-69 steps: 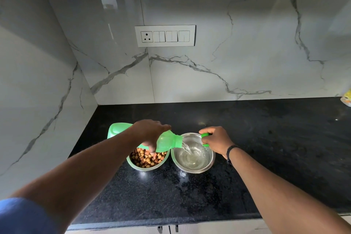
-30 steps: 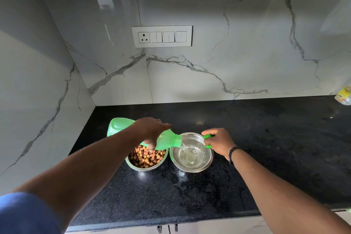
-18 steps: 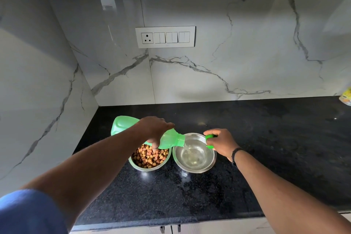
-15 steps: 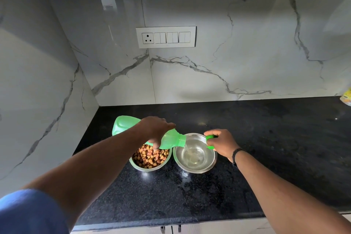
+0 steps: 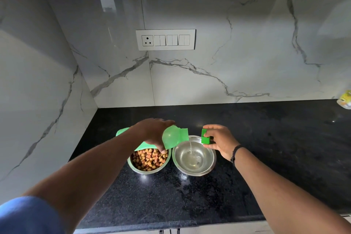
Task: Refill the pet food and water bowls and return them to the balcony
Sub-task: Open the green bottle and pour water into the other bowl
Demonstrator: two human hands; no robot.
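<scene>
Two steel bowls stand side by side on the black counter (image 5: 275,157). The left bowl (image 5: 148,171) holds brown and orange kibble. The right bowl (image 5: 209,165) holds some clear water. My left hand (image 5: 153,131) grips a green plastic bottle (image 5: 173,138), tipped on its side with its mouth over the right bowl. A thin stream of water falls from it into that bowl. My right hand (image 5: 220,141) holds the green bottle cap (image 5: 205,138) just above the right bowl's far rim.
A marble wall closes the counter on the left and at the back, with a switch plate (image 5: 165,39) on it. Cabinets hang above. A yellow packet (image 5: 345,99) lies at the far right edge. The counter's front edge runs just below the bowls.
The bottle has tipped a little further and its mouth sits higher. My right hand with the cap has lifted slightly off the bowl's rim. Water in the bowl has risen.
</scene>
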